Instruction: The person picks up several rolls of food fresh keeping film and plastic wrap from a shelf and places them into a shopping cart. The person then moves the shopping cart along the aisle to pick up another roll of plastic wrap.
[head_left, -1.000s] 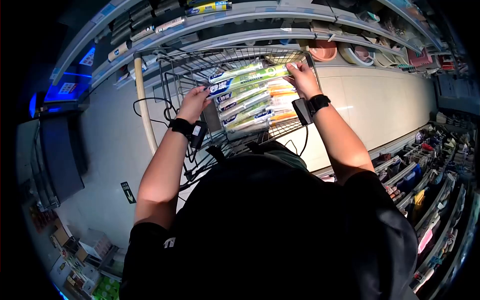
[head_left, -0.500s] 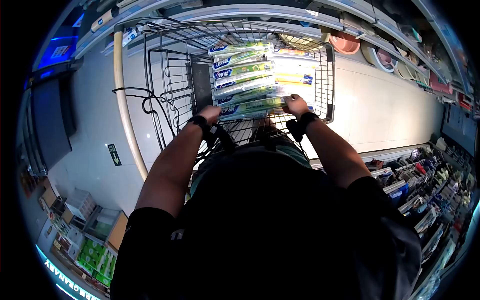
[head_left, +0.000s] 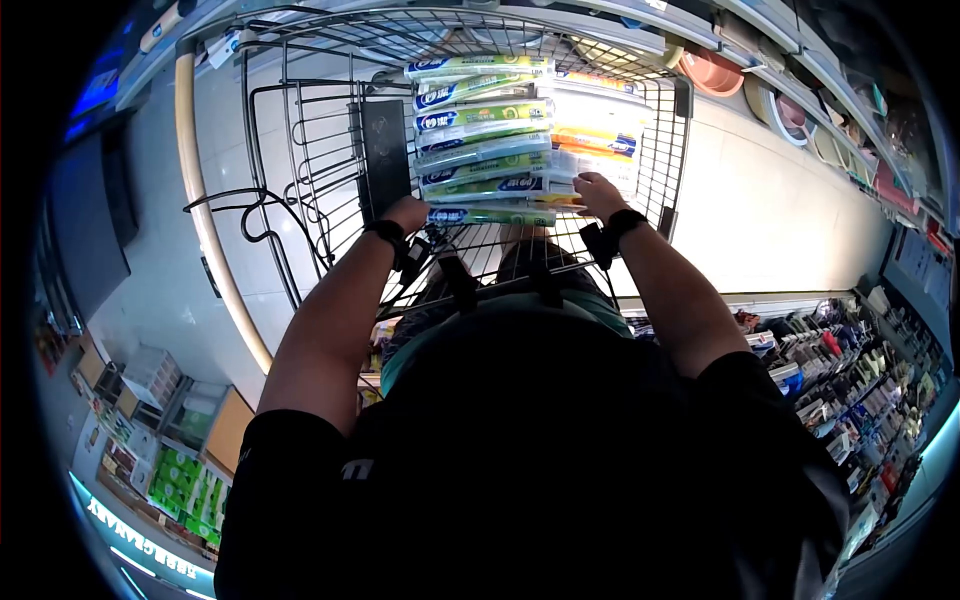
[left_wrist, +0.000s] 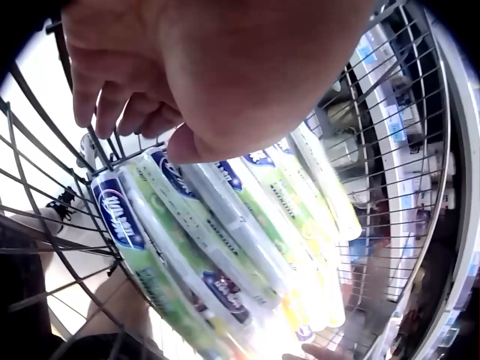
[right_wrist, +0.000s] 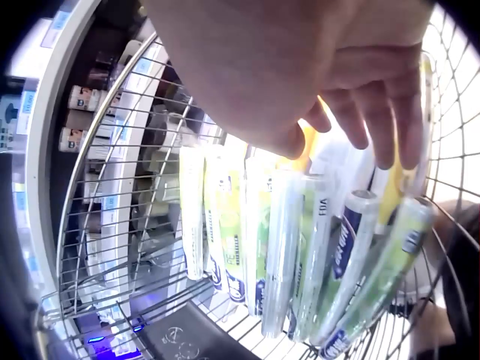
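Note:
Several long wrapped rolls with green, white and blue labels [head_left: 485, 118] lie side by side in a wire shopping cart [head_left: 684, 130], beside orange-and-white ones [head_left: 592, 143]. One green roll [head_left: 492, 215] lies nearest the body, along the basket's near side. By its left end is my left hand [head_left: 408, 213]; in the left wrist view that hand [left_wrist: 217, 75] hangs over the rolls with loose fingers, holding nothing. Near the other end is my right hand [head_left: 600, 196]. The right wrist view shows this hand [right_wrist: 315, 67] above the rolls, fingers extended and grasping nothing.
The cart's pale handle bar [head_left: 205, 220] and a black flap [head_left: 387, 155] are at the left. Shelves run past the far side, with pink basins [head_left: 712, 72] at the upper right. Racks of small goods [head_left: 860, 375] stand at the lower right.
Both hands have come down toward the body with the green roll they held across the pile, and have let it go at the basket's near side. The cart sits further left and up in view.

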